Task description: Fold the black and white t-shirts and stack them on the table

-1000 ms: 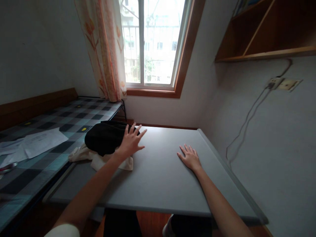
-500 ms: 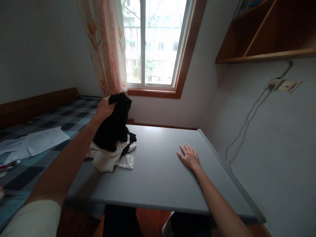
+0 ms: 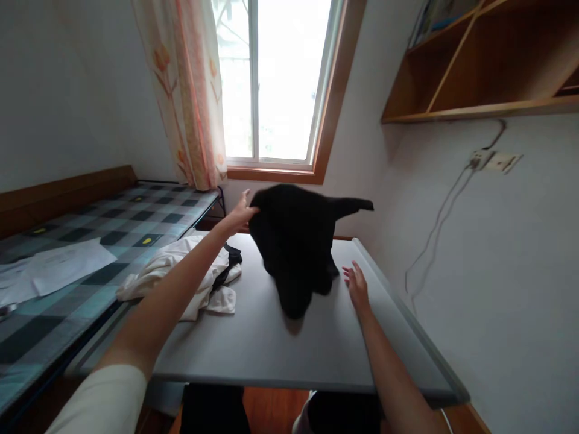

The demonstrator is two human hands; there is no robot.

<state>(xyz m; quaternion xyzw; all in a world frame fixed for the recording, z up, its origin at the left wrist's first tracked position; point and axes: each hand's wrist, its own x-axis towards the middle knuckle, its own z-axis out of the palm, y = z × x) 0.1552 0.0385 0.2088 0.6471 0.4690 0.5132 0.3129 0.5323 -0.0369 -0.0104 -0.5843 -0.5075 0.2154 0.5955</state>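
A black garment [image 3: 296, 241] is spread in the air above the grey table, blurred at its lower edge, with a narrow sleeve-like part pointing right. My left hand [image 3: 239, 216] has its fingers at the garment's left edge and seems to pinch it; part of the grip is hidden. Lower right of the cloth, my right hand [image 3: 356, 286] is raised a little with fingers apart, holding nothing. Left of the black garment, a crumpled pile of white clothes [image 3: 165, 262] with a dark piece [image 3: 233, 259] lies on the table, partly behind my left forearm.
The grey table [image 3: 262, 355] stands against a wall below a window [image 3: 280, 84]. A bed with a checked cover [image 3: 136, 211] and papers [image 3: 67, 265] adjoins its left side. A wooden shelf [image 3: 479, 111] and a socket with a cable [image 3: 479, 160] are on the right wall.
My left hand has carried the black garment from the white pile to the right, over the middle of the table, and it has fanned out. My right hand has lifted from lying flat.
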